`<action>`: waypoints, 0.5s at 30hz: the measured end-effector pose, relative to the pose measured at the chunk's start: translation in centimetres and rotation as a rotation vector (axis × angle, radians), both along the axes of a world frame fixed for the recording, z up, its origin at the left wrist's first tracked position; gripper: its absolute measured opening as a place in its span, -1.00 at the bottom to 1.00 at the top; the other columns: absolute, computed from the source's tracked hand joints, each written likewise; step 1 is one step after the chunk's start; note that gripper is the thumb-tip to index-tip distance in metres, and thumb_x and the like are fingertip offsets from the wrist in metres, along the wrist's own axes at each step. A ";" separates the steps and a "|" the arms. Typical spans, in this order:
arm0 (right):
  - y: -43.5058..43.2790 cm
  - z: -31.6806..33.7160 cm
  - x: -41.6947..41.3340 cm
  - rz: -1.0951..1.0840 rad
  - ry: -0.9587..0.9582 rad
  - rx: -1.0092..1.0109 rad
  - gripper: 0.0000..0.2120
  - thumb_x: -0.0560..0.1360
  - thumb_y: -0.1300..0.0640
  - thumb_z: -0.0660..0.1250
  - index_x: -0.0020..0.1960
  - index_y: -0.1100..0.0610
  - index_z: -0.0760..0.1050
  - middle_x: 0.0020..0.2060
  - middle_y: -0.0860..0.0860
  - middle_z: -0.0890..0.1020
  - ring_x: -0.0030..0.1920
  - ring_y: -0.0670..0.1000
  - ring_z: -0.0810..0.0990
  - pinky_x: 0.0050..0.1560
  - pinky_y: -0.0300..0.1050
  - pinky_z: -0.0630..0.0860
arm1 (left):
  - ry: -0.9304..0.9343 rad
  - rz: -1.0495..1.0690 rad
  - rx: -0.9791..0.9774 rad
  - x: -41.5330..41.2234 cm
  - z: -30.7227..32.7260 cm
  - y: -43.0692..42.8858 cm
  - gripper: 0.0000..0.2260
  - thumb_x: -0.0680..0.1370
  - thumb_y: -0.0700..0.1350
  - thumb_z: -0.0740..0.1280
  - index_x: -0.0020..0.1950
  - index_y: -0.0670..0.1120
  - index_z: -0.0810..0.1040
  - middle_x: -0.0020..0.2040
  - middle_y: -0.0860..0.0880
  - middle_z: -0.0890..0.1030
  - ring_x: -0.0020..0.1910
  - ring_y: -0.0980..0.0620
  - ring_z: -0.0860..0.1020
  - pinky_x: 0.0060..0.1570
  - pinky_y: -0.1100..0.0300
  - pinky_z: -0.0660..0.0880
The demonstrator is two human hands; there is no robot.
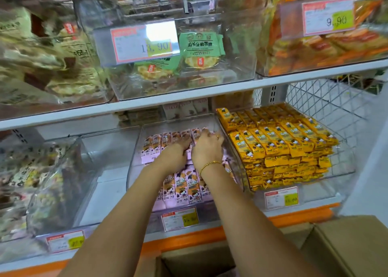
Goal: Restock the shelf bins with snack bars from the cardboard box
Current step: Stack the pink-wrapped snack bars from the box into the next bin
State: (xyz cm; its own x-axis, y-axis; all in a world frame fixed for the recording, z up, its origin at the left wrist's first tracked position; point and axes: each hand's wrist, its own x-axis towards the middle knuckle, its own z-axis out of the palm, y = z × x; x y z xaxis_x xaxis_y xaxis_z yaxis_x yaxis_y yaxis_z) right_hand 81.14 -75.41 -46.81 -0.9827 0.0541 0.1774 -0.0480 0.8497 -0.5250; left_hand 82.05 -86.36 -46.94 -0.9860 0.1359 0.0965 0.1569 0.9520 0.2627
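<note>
A clear plastic bin [134, 167] in the middle of the lower shelf holds rows of pink snack bars [182, 187]. Both my hands reach into it. My left hand [178, 150] lies palm down on the back row of pink bars [156, 144], fingers spread over them. My right hand [206, 145], with a ring and a gold bracelet, sits beside it with fingers curled over the tops of bars at the back right; whether it grips them I cannot tell. The open cardboard box [346, 247] stands below the shelf at the bottom right.
To the right, a clear bin holds stacked yellow snack bars [281, 148]. An empty-looking clear bin [105, 150] and a bin of bagged snacks [31, 182] are at left. The upper shelf [189, 98] carries bins of green and orange packets. Price tags hang along the orange shelf edge [189, 239].
</note>
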 end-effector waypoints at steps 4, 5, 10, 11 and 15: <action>0.5 -0.2 -0.2 0.180 -0.132 -0.180 -0.47 0.52 0.29 0.19 0.47 0.18 0.23 0.27 0.26 0.46 0.28 0.23 0.40 0.16 -0.02 0.42 | 0.007 -0.001 0.041 0.1 0.1 0.0 -0.46 0.57 -0.31 0.16 0.54 -0.07 0.18 0.53 -0.08 0.19 0.48 -0.09 0.22 0.40 0.19 0.16; 0.8 -0.1 0.0 0.219 -0.150 -0.231 -0.43 0.51 0.32 0.17 0.51 0.13 0.19 0.31 0.24 0.43 0.28 0.23 0.42 0.12 -0.04 0.44 | -0.003 0.011 0.075 0.3 0.2 -0.1 -0.47 0.57 -0.30 0.16 0.53 -0.06 0.19 0.52 -0.08 0.23 0.45 -0.10 0.28 0.37 0.19 0.21; 3.8 0.3 3.5 0.314 0.114 -0.222 -0.66 0.53 0.25 0.26 0.29 0.13 0.45 0.31 0.10 0.39 0.29 0.09 0.43 0.17 -0.14 0.41 | 0.101 0.107 0.229 3.6 0.8 0.6 -0.64 0.58 -0.19 0.22 0.39 -0.08 0.43 0.16 -0.07 0.61 -0.02 0.00 0.60 -0.07 0.27 0.46; 4.7 0.4 4.7 0.334 0.214 -0.230 -0.78 0.51 0.23 0.30 0.15 0.15 0.51 0.16 0.07 0.47 0.15 0.03 0.50 0.08 -0.17 0.43 | 0.177 0.115 0.263 4.9 0.8 0.8 -0.71 0.58 -0.17 0.24 0.30 -0.10 0.50 0.10 0.00 0.61 -0.05 0.08 0.59 -0.09 0.31 0.43; 9.3 -0.7 10.2 0.534 0.320 -0.273 -0.78 0.41 0.35 0.38 -0.17 0.06 0.44 -0.12 -0.08 0.42 -0.23 -0.27 0.39 -0.18 -0.41 0.35 | 0.392 -0.003 0.432 12.9 -0.7 2.4 -0.91 0.54 -0.06 0.30 -0.11 -0.05 0.51 -0.23 0.08 0.54 -0.27 0.22 0.51 -0.27 0.37 0.40</action>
